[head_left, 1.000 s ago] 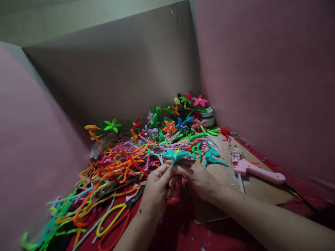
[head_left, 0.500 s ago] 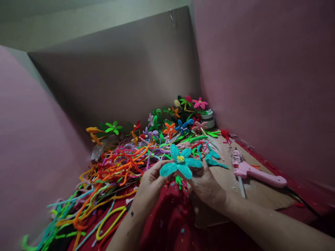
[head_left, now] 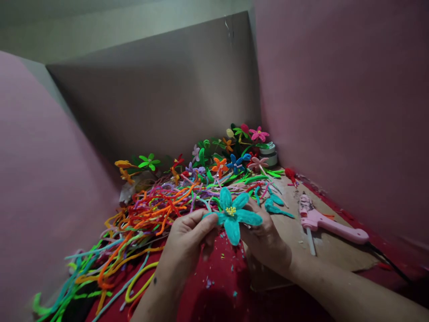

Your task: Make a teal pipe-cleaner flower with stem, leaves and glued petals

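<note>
Head view: toward six o'clock I have the flower (head_left: 234, 218), left hand (head_left: 186, 237) pinched tight on its nine-o'clock petal (head_left: 220, 218); right hand (head_left: 268, 237) sits behind at three, its hold unclear to me. Probably petal shaping; the next move calls for gentle pressure

Seen from the wearer's head, looking forward and down at close range over the left hand (head_left: 187, 235) and right hand (head_left: 270, 241), facing onward to a grey back wall (head_left: 157, 103) between pink side walls (head_left: 342, 112).
</note>
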`<move>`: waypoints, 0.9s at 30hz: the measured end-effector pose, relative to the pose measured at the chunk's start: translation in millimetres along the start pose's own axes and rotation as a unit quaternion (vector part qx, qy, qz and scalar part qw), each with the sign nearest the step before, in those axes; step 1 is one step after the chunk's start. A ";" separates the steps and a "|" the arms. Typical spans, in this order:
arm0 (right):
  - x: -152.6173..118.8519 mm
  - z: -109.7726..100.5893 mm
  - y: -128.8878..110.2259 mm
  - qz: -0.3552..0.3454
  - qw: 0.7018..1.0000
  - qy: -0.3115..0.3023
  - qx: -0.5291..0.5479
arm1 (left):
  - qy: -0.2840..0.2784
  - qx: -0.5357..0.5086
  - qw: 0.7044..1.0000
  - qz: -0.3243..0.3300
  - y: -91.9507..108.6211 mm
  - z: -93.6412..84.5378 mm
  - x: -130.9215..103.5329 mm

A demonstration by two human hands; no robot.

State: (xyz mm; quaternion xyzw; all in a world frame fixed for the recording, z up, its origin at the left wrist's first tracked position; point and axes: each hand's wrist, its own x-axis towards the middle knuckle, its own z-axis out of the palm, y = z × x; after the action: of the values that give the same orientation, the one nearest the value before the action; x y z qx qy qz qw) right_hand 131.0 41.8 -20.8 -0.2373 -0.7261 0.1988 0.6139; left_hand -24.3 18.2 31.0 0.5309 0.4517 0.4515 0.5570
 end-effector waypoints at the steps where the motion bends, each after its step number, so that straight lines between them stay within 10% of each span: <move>1: 0.3 0.6 -1.4 -0.005 1.000 -0.006 0.000 | 0.003 -0.035 0.999 -0.017 1.2 0.2 0.7; 15: -2.0 2.5 1.1 -0.009 1.000 0.006 -0.010 | 0.002 -0.232 0.970 -0.072 -9.6 3.7 11.2; 27: 0.8 1.0 1.4 -0.068 0.991 0.012 -0.112 | -0.005 -0.105 0.993 -0.050 -13.9 17.0 1.2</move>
State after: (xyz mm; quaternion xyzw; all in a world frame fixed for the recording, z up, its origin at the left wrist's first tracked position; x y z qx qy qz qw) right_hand 130.0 43.3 -21.1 -0.2568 -0.7506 0.0711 0.6047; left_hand -7.1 15.8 17.6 0.4483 0.4252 0.4655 0.6337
